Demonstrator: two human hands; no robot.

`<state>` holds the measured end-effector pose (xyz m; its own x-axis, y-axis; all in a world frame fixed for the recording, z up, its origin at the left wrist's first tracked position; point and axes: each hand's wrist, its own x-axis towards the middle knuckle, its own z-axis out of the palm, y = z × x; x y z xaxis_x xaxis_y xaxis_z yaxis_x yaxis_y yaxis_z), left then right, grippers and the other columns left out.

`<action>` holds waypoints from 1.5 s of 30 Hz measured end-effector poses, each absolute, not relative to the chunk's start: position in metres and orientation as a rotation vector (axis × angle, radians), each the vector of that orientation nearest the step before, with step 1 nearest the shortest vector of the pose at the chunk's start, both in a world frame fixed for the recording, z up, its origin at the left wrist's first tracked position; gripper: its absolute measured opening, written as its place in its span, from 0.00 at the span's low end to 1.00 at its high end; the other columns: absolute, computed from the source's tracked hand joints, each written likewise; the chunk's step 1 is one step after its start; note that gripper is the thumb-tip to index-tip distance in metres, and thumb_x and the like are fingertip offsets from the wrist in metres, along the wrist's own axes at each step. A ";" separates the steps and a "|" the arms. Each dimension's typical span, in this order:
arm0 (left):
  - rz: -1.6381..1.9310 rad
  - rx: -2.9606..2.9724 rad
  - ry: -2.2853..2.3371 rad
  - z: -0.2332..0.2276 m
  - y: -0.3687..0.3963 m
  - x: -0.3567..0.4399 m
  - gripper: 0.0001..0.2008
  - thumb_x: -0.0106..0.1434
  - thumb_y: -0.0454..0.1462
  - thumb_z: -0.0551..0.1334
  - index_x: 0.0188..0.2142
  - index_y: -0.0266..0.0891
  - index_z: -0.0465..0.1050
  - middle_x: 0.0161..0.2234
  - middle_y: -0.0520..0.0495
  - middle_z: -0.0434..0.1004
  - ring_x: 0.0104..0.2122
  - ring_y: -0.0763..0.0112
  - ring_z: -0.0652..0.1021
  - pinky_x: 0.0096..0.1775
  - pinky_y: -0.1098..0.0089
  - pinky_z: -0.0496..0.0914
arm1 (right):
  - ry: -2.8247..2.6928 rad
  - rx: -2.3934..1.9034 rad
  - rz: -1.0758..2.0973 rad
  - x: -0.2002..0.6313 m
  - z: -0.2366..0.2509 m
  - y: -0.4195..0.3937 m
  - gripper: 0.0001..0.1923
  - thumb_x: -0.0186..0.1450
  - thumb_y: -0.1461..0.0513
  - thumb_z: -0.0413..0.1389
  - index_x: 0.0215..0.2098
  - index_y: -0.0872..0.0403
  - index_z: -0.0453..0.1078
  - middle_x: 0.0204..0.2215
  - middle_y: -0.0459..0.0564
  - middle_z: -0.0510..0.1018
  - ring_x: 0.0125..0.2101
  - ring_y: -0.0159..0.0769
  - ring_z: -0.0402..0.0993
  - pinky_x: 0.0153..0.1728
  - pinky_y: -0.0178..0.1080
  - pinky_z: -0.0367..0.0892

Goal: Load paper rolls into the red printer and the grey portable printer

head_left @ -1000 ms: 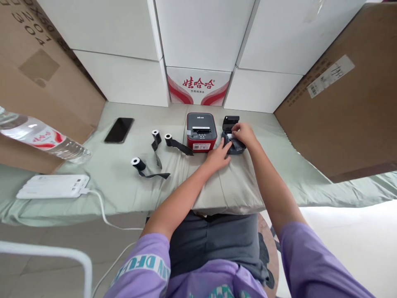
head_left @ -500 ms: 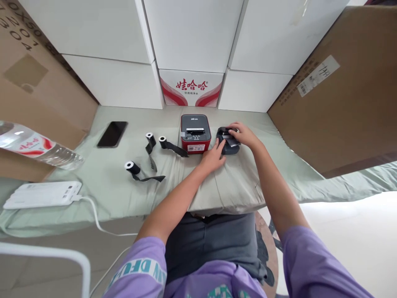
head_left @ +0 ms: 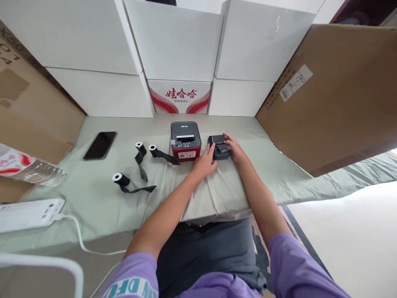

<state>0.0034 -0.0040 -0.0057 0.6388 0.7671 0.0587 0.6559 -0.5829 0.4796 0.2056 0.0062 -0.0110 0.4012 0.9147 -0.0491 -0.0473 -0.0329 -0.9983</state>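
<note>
A small black printer [head_left: 218, 149] with its lid down sits on the green-covered table [head_left: 173, 186], right of a red and grey printer [head_left: 185, 140]. My left hand [head_left: 204, 162] rests against the black printer's left front side. From the right, my right hand [head_left: 234, 148] lies on it, with a strip of dark paper sticking out under the fingers. Three dark paper rolls [head_left: 120, 179] [head_left: 139, 147] [head_left: 153, 150] with loose tails lie to the left.
A black phone [head_left: 99, 145] lies at the back left. A water bottle [head_left: 27, 167] and a white power strip [head_left: 29, 213] with its cable sit at the left edge. White boxes [head_left: 173, 45] and brown cartons [head_left: 328, 91] wall in the table.
The black printer's lid, standing up a second ago, has been pushed down by my right hand. My left hand stayed at the printer's side. The view has tilted and shifted.
</note>
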 end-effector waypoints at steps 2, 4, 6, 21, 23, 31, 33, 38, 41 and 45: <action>0.360 2.447 1.139 -0.005 -0.004 0.005 0.42 0.69 0.41 0.56 0.78 0.44 0.40 0.77 0.42 0.45 0.53 0.51 0.81 0.48 0.58 0.78 | -0.813 -1.365 0.948 0.205 -0.013 0.007 0.35 0.49 0.59 0.57 0.57 0.48 0.73 0.60 0.49 0.77 0.53 0.43 0.76 0.56 0.43 0.71; 0.381 2.446 1.153 -0.005 -0.004 0.006 0.41 0.69 0.40 0.55 0.78 0.43 0.42 0.77 0.42 0.46 0.52 0.49 0.81 0.48 0.56 0.78 | -0.811 -1.335 0.964 0.207 -0.013 0.008 0.36 0.48 0.60 0.57 0.57 0.47 0.73 0.56 0.47 0.79 0.48 0.41 0.77 0.50 0.41 0.73; 0.407 2.436 1.163 -0.005 -0.004 0.007 0.40 0.68 0.38 0.55 0.78 0.43 0.45 0.77 0.43 0.48 0.53 0.49 0.81 0.49 0.56 0.78 | -0.815 -1.290 0.997 0.209 -0.012 0.008 0.39 0.47 0.62 0.58 0.59 0.47 0.72 0.49 0.46 0.81 0.42 0.37 0.77 0.42 0.37 0.73; 0.265 2.547 1.310 0.002 -0.011 0.017 0.43 0.64 0.31 0.56 0.77 0.39 0.46 0.76 0.39 0.49 0.48 0.47 0.82 0.46 0.52 0.79 | -0.746 -1.223 1.096 0.217 -0.005 0.012 0.51 0.45 0.70 0.55 0.68 0.44 0.65 0.36 0.43 0.78 0.30 0.31 0.73 0.27 0.32 0.68; 0.270 2.555 1.311 0.002 -0.012 0.017 0.43 0.64 0.31 0.55 0.77 0.39 0.46 0.76 0.39 0.49 0.47 0.46 0.82 0.45 0.51 0.79 | -0.750 -1.241 1.091 0.216 -0.006 0.012 0.52 0.45 0.69 0.55 0.69 0.45 0.64 0.36 0.43 0.78 0.29 0.31 0.72 0.28 0.33 0.69; 0.469 2.462 1.313 -0.004 -0.012 0.014 0.39 0.66 0.34 0.55 0.76 0.42 0.52 0.75 0.45 0.55 0.53 0.49 0.81 0.49 0.53 0.79 | -0.772 -1.357 0.891 0.210 -0.025 0.014 0.44 0.52 0.62 0.56 0.68 0.45 0.66 0.51 0.48 0.79 0.47 0.37 0.76 0.56 0.42 0.72; 0.473 2.461 1.304 -0.005 -0.012 0.014 0.38 0.66 0.34 0.54 0.76 0.43 0.52 0.75 0.45 0.55 0.55 0.50 0.80 0.50 0.54 0.78 | -0.773 -1.364 0.881 0.210 -0.028 0.016 0.43 0.52 0.60 0.57 0.67 0.44 0.68 0.54 0.48 0.78 0.52 0.40 0.74 0.61 0.44 0.68; 0.457 2.472 1.332 -0.006 -0.012 0.012 0.38 0.67 0.35 0.54 0.76 0.45 0.52 0.76 0.45 0.52 0.55 0.52 0.80 0.49 0.56 0.78 | -0.775 -1.342 0.907 0.211 -0.028 0.016 0.43 0.52 0.60 0.57 0.67 0.48 0.68 0.56 0.50 0.78 0.55 0.40 0.74 0.66 0.45 0.63; 0.483 2.491 1.298 -0.007 -0.012 0.012 0.38 0.66 0.35 0.54 0.76 0.44 0.51 0.77 0.49 0.47 0.55 0.55 0.80 0.47 0.59 0.79 | -0.787 -1.339 0.897 0.212 -0.029 0.016 0.41 0.52 0.61 0.58 0.66 0.48 0.69 0.54 0.50 0.78 0.55 0.40 0.74 0.66 0.46 0.64; 0.504 2.509 1.254 -0.008 -0.011 0.013 0.39 0.66 0.34 0.53 0.76 0.42 0.50 0.77 0.50 0.44 0.56 0.55 0.78 0.48 0.59 0.78 | -0.838 -1.323 0.912 0.216 -0.030 0.016 0.41 0.52 0.62 0.58 0.66 0.47 0.68 0.53 0.50 0.78 0.51 0.39 0.76 0.63 0.45 0.67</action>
<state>0.0125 -0.0114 -0.0078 0.5598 0.8092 0.1785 0.7076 -0.5789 0.4053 0.2158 0.0161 -0.0300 0.4211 0.9070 -0.0058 -0.0700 0.0261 -0.9972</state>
